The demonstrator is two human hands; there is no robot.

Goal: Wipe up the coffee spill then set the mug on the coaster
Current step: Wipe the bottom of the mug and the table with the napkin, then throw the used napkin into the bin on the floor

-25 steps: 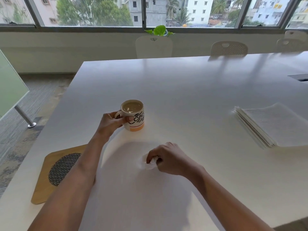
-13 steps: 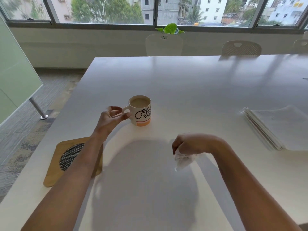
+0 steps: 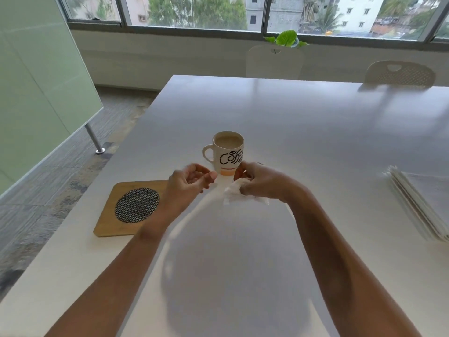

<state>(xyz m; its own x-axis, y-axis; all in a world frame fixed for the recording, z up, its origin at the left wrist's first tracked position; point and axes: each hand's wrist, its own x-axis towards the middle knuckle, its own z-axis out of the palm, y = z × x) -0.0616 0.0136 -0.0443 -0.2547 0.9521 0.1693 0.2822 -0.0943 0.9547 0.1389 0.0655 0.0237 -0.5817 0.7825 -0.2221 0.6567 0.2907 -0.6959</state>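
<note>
The mug (image 3: 228, 153) stands on the desk (image 3: 303, 132), off the coaster (image 3: 132, 206) near the left edge. The right hand (image 3: 261, 182) clutches a crumpled tissue (image 3: 234, 192); the left hand (image 3: 189, 182) curls loosely, empty.

Both my forearms bare to the frame edge, no sleeves. My left hand (image 3: 188, 182) and right hand (image 3: 261, 182): no gloves.

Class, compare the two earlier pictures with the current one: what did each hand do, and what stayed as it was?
The left hand let go of the mug handle and now hangs open beside it. The right hand lifted the crumpled tissue off the table and brought it close to the mug. The mug, coaster and napkin stack stayed put.
</note>
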